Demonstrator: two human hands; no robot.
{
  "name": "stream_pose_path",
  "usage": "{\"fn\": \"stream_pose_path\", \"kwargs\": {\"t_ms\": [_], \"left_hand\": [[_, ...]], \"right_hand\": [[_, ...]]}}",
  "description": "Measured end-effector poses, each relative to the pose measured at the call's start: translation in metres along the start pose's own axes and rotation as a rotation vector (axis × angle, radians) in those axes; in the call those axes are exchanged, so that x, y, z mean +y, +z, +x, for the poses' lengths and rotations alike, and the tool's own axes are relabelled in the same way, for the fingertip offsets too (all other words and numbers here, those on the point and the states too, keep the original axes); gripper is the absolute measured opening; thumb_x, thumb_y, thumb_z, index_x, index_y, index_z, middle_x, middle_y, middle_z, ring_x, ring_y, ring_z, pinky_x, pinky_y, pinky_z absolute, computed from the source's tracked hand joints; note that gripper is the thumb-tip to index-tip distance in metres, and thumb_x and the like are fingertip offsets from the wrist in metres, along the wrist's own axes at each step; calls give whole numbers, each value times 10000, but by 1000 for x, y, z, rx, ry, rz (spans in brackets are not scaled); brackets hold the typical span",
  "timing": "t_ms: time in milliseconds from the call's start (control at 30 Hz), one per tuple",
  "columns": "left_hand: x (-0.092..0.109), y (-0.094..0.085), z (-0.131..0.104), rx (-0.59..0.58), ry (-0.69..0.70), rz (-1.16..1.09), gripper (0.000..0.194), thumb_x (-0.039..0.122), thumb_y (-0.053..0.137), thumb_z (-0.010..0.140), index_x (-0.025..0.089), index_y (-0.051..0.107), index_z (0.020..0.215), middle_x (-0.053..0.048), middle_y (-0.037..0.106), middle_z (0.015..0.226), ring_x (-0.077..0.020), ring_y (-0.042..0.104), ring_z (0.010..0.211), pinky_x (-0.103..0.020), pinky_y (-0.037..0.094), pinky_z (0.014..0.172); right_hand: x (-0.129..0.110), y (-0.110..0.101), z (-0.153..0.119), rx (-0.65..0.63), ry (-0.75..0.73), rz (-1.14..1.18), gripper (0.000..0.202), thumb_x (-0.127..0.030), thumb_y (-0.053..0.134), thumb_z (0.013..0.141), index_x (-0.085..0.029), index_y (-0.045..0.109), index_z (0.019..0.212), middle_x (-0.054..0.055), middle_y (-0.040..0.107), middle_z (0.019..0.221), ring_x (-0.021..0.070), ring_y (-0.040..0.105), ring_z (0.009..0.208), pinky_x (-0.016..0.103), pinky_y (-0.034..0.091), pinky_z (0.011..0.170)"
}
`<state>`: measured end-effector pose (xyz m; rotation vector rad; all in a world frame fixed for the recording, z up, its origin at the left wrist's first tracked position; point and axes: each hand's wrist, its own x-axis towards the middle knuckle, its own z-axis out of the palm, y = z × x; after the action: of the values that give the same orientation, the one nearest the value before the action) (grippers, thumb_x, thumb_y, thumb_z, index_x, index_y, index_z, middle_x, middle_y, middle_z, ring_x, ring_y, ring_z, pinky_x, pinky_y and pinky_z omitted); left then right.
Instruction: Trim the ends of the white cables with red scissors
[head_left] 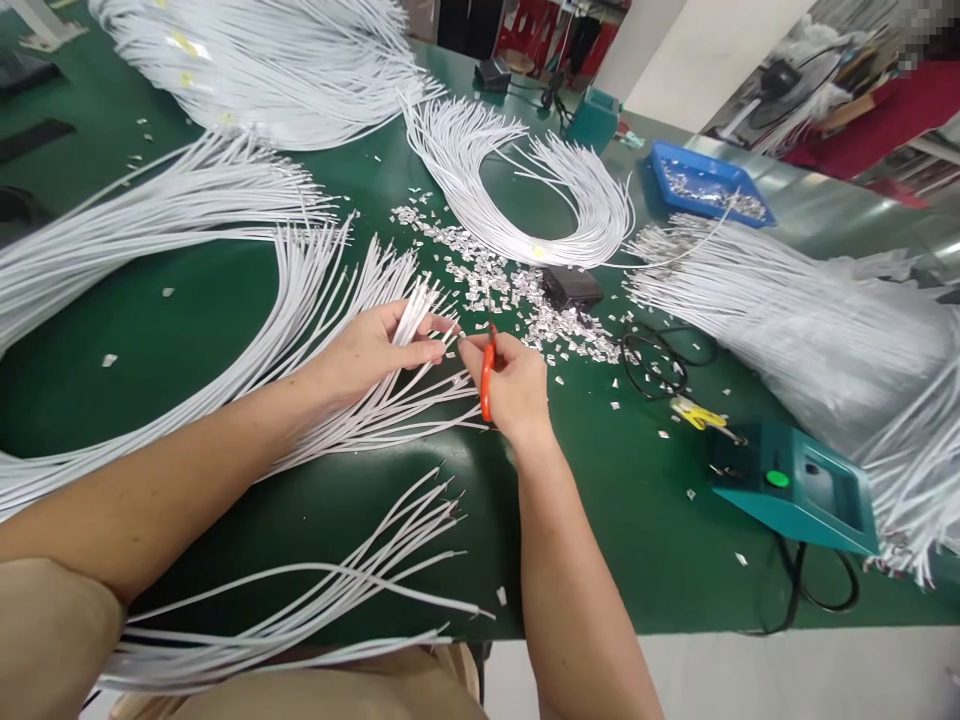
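My left hand (382, 345) is closed around the ends of several white wires (417, 312), which stick up between thumb and fingers. Orange-handled scissors (487, 375) sit in my right hand (514, 385), blades pointing away from me. The fingertips of both hands come close together at one wire end; whether they touch, I cannot tell. Under my left forearm a long bundle of white wires (255, 370) curves across the table. More loose wires (352, 590) lie near the front edge, with bare tips. Small silvery-white scraps (480, 270) are scattered beyond my hands.
On the green table (600, 560) stand a teal device (802, 490) with a yellow clip (697, 412), a black block (571, 288) and a blue tray (667, 185) of small parts. Wire bundles (825, 310) lie right and behind. A person in red (885, 120) is at far right.
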<state>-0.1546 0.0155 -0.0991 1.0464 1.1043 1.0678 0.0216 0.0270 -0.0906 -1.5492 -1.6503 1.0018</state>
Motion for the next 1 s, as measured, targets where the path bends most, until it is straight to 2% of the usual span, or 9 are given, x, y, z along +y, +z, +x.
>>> {"fn": "stream_pose_path", "kwargs": {"t_ms": [100,233,500,633,767,1000], "left_hand": [[-1,0,1,60,31,57,283,320,823,669,161,639,814,-12,684,900,-139,620,813,-264,462,747],[-3,-1,2,104,77,174,293,355,817,670,162,672,837,-7,672,833,-137,597,767,-285,451,745],[-1,-1,0,123,157,367,269,367,775,698,166,652,828,-17,679,835,-157,600,751,-301,458,725],[1,0,-1,129,192,450,248,374,746,724,172,650,832,-12,681,824,-154,602,731,-293,458,705],[4,4,-2,163,191,468,218,350,744,721,171,634,779,-7,700,808,-158,624,726,-282,468,696],[4,4,0,144,204,452,213,359,731,739,177,625,773,-1,715,776,-176,658,756,-291,481,734]], "right_hand": [[6,-1,2,-38,-30,-274,258,-417,593,768,-191,603,644,-25,546,617,112,414,571,256,327,560],[7,3,2,-64,-103,-401,306,-412,570,798,-194,492,597,-23,526,644,104,378,560,250,283,535],[7,4,0,-39,-214,-621,283,-360,537,852,-184,560,631,19,580,688,132,477,612,270,294,592],[9,4,0,-28,-225,-684,303,-365,526,875,-181,583,641,30,609,716,146,519,639,277,318,622],[8,5,0,-35,-228,-702,277,-364,531,880,-183,616,688,35,629,757,153,541,669,273,327,625],[8,2,0,-36,-231,-677,258,-335,545,859,-175,620,671,39,633,757,146,532,665,273,330,624]]}}
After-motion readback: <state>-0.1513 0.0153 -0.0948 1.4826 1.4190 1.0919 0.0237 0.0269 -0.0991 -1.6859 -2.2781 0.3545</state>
